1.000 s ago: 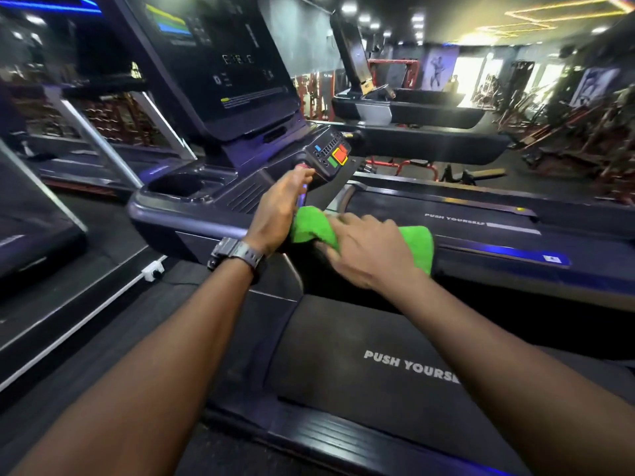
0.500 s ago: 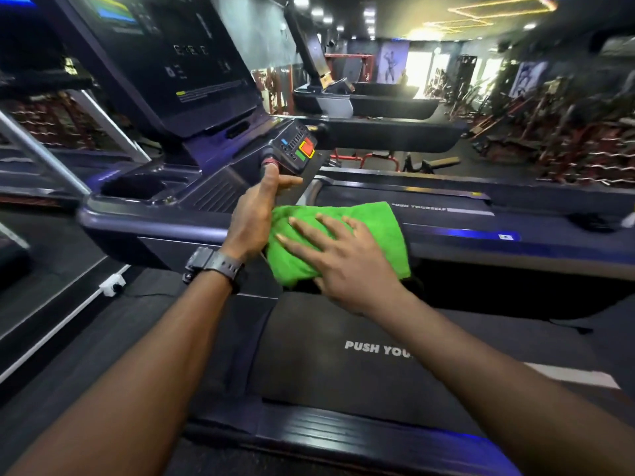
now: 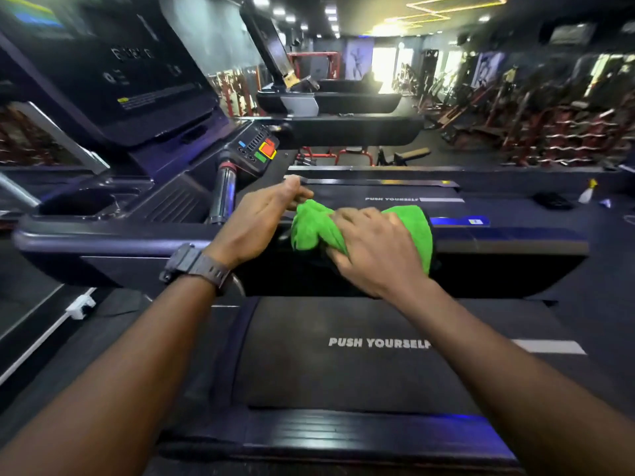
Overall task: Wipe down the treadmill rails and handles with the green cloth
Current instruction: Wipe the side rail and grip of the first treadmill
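Green cloth (image 3: 360, 231) bunched between both hands.

both hands (image 3: 374, 250) gripping green cloth (image 3: 311, 230), treadmill rail (image 3: 508, 247)

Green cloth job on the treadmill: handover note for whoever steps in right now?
Left hand: pinches the left end of the green cloth between thumb and fingers, just right of the chrome handle.
Right hand: fingers curled over the bunched cloth, holding it on the dark rail of the treadmill.
Done: cannot tell from this picture which parts have been wiped.
Left: likely the rail out to the right, the chrome handle and the left rail. A spray bottle stands on the far treadmill if needed.
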A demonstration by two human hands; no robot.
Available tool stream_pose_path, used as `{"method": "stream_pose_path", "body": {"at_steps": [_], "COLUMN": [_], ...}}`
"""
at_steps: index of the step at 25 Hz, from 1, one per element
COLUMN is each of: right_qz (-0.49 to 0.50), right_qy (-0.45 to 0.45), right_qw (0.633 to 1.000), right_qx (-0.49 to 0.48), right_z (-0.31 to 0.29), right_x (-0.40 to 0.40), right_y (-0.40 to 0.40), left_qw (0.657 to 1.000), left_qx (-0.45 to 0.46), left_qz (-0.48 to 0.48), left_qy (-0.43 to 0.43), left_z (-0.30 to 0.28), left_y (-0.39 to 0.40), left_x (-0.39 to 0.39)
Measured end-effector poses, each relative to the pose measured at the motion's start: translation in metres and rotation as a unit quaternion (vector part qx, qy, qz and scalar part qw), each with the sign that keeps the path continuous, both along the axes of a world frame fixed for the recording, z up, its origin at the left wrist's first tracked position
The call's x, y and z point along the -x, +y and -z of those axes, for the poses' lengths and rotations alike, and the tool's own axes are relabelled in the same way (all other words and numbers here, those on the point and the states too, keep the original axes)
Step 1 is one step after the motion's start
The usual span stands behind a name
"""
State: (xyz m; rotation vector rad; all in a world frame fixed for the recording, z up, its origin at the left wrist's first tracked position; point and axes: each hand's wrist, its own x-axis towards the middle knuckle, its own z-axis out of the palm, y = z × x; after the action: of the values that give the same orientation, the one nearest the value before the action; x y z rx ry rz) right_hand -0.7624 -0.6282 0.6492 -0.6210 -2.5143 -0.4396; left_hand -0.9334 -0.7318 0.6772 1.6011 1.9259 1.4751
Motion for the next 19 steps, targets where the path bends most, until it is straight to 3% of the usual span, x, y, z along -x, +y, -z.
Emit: {"method": "stream_pose_path", "body": {"at_steps": [2, 6, 8, 10, 13, 16, 19], "right_qz": [0.019, -0.102, -0.026, 0.091, 0.028, -0.027, 0.063], "right_qy": [0.007, -0.052, 0.048, 0.133, 0.125, 0.071, 0.122], "right_qw": [0.999, 0.993, 0.998, 0.985, 0.992, 0.994, 0.987], "right_qx": [0.050, -0.024, 0.012, 0.062, 0.020, -0.074, -0.089], "right_z": [-0.006, 0.013, 0.010, 0.006, 0.034, 0.092, 0.109], "right_x": [0.028, 0.000, -0.014, 0.023, 0.081, 0.042, 0.034], "right_y": [-0.022, -0.022, -0.020, -0.041, -0.092, -0.095, -0.088], "left_qw": [1.000, 0.999, 0.998, 0.998, 0.998, 0.996, 0.979], "left_qx": [-0.001, -0.009, 0.024, 0.023, -0.019, -0.007, 0.040], "left_qz": [-0.003, 0.033, 0.058, 0.066, 0.062, 0.071, 0.075], "left_qy": [-0.007, 0.009, 0.023, -0.004, -0.024, 0.059, 0.183], "left_z": [0.001, -0.004, -0.006, 0.000, 0.009, 0.015, 0.015], "left_y": [0.007, -0.017, -0.034, -0.035, -0.030, -0.036, -0.040], "left_x": [-0.005, 0.035, 0.061, 0.071, 0.073, 0.072, 0.064]}}
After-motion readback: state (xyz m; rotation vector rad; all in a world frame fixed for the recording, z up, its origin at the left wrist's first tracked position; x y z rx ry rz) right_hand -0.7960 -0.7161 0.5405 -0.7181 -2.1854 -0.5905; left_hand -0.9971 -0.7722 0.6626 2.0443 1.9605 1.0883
